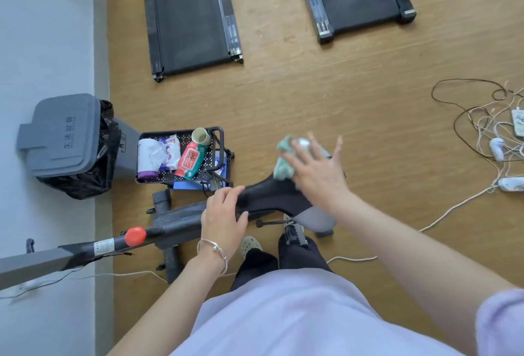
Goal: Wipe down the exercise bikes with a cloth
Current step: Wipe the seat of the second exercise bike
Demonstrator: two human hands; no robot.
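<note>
The exercise bike's black saddle (269, 194) lies just below me, its narrow nose pointing left. My left hand (224, 213) grips that nose, a bracelet on the wrist. My right hand (317, 171) lies flat with fingers spread on a greenish cloth (283, 160), pressing it onto the wide rear end of the saddle. The bike's grey frame (175, 222) runs off to the lower left, with a red knob (135, 236) on it.
A black cart tray (181, 179) with wet wipes, a cup and a bottle stands left of the saddle, beside a grey lidded bin (62, 134). Two treadmills (192, 15) lie ahead. Tangled cables and power strips (493, 140) cover the floor at right.
</note>
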